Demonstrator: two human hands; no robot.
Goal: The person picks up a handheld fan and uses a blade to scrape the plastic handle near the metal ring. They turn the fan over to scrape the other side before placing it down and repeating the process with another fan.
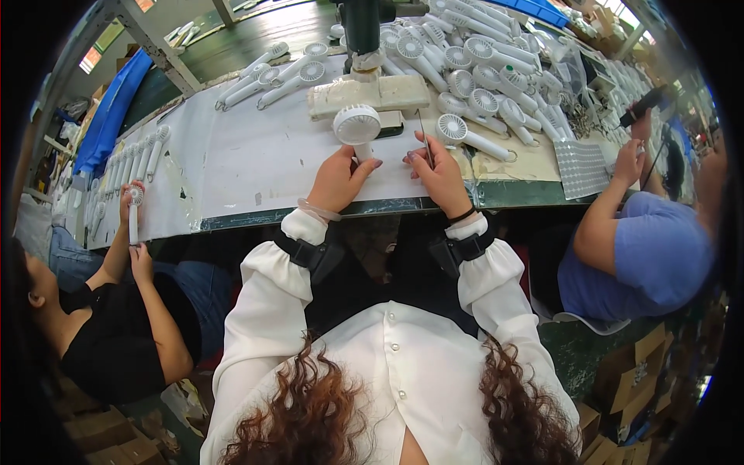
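My left hand [342, 180] is closed around the handle of a white handheld fan [356, 125], its round head up and above the table's near edge. My right hand [442, 177] pinches a thin, pointed metal tool [423, 132], with its tip pointing away from me. The two hands are a short way apart, and the tool does not touch the fan. Just beyond them lies a small dark-edged block [392, 124], against a cream-coloured base [370, 94] under a dark green post. Another white fan [452, 126] lies to the right of my right hand.
A big heap of white fans [480, 54] covers the back right; several more fans [283, 76] lie at the back left. A dotted sheet [583, 168] hangs over the right edge. Co-workers sit at both sides; the left one holds a fan [134, 209].
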